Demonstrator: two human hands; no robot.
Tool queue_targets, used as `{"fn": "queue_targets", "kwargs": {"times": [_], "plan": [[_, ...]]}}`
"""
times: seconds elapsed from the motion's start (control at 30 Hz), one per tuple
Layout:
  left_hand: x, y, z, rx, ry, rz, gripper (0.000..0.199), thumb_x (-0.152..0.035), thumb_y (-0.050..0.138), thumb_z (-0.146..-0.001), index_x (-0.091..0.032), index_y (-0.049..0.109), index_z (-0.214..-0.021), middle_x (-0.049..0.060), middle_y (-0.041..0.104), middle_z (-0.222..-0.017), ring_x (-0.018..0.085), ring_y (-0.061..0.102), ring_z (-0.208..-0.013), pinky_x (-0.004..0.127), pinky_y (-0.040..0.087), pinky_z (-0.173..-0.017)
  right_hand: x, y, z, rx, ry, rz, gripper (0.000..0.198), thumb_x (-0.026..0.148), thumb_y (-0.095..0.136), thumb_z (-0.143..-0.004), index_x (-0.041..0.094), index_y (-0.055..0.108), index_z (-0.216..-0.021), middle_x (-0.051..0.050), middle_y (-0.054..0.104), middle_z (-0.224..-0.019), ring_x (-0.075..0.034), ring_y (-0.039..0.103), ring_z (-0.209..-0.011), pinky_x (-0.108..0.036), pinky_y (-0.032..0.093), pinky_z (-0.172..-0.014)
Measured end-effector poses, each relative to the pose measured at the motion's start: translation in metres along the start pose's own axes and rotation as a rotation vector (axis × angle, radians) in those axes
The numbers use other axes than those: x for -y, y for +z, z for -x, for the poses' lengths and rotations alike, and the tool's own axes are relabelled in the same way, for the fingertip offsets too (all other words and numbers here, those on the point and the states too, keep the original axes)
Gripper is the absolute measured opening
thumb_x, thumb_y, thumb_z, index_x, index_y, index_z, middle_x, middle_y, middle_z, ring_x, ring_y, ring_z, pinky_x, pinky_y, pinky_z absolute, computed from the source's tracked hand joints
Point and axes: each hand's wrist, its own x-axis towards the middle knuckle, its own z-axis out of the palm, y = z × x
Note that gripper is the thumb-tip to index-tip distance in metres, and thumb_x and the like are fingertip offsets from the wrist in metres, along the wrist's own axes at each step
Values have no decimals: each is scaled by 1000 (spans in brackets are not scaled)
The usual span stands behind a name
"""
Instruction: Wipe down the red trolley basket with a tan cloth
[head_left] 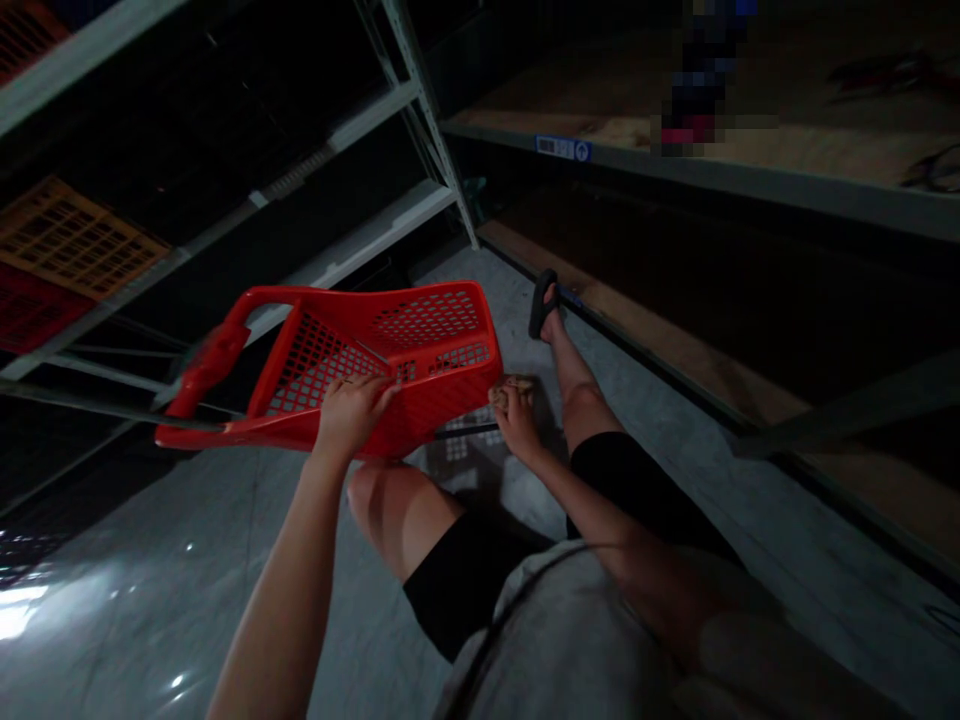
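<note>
A red plastic shopping cart (442,400) with a perforated basket stands tilted across my view, its handle (214,360) pointing left. My left hand (356,405) grips the near rim of the basket, its fingers bent over the edge. At the cart's right end, my right hand (516,420) is closed on a small brown, mottled item (517,387). Its kind is too dark to make out. This item sits close against the basket's corner. Inside, the visible part of the basket shows only red mesh walls.
A wooden shelf (810,160) with a blue-and-white label (562,148) runs along the right. Metal racks on the left carry an orange crate (79,235) and a red crate (41,305). My sandalled foot (546,305) is on the concrete floor (187,560) beside the lower shelf.
</note>
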Motion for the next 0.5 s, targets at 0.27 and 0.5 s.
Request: {"fn": "queue_targets", "kwargs": {"times": [0.27,0.5], "plan": [[-9,22,9,-65,-175,-5,41,-46,36,-106,-24,71,-100,7,79,-102,29,68,-102,43,34,-90,40,-1,-43,-199,-33,-85,35,22,58,-86,21,62,-120,-13,64,-120,-28,60,-116,-46,50,-104],[-37,18,10,-155,-173,-26,40,-46,38,-106,-23,69,-96,7,78,-100,28,67,-98,42,32,-85,10,-3,-22,-114,16,-47,25,10,57,-74,21,67,-94,-10,69,-100,-27,65,-101,-44,55,-93]]}}
